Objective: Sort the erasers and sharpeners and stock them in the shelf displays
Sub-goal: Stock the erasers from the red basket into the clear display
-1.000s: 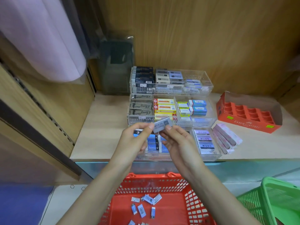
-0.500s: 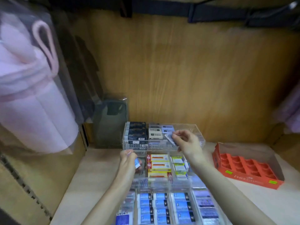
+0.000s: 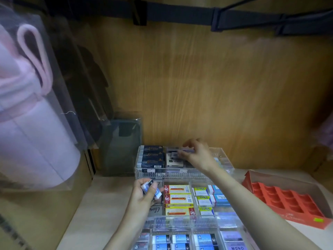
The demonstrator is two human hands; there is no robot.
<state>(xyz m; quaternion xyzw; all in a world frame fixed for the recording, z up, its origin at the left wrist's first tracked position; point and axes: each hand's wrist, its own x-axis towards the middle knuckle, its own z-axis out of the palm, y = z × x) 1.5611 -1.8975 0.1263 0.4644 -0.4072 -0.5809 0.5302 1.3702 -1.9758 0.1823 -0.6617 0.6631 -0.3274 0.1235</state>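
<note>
Right grip: the right grip (image 3: 198, 156) is clenched on a flat eraser (image 3: 188, 150), pinched between thumb and fingertips.
Flat eraser: sticks out of the left side of that grip and lies roughly level. Blur hides its label.
Under the right grip: the back tier of a clear display (image 3: 223, 155). The flat eraser hangs just over the cream boxes (image 3: 173, 160) there; cannot tell whether it touches them.
Left of the right grip: dark blue boxes (image 3: 153, 156) in a row in the same tier, just beside the cream ones.
Left grip: the left grip (image 3: 142, 195) is closed round small erasers (image 3: 156, 193), white with blue sleeves.
Small erasers: two ends poke out past the thumb, up and to the right. Cannot tell if more sit inside.
Left grip, place: nearer the camera and lower than the right grip, over the left end of the middle tier.
Right of the left grip: red-and-yellow boxes (image 3: 178, 200) just beside it, then LYRA erasers (image 3: 203, 201), then pale blue erasers (image 3: 220, 198).
Nearer than the left grip: blue erasers (image 3: 180, 239) in the front tier, with MONO erasers (image 3: 234, 245) at its right end.
Well right of both grips: a red card tray (image 3: 288, 201) with moulded pockets, on the shelf (image 3: 108, 204).
Well left of both grips: a pink bag (image 3: 27, 141) in clear wrap.
</note>
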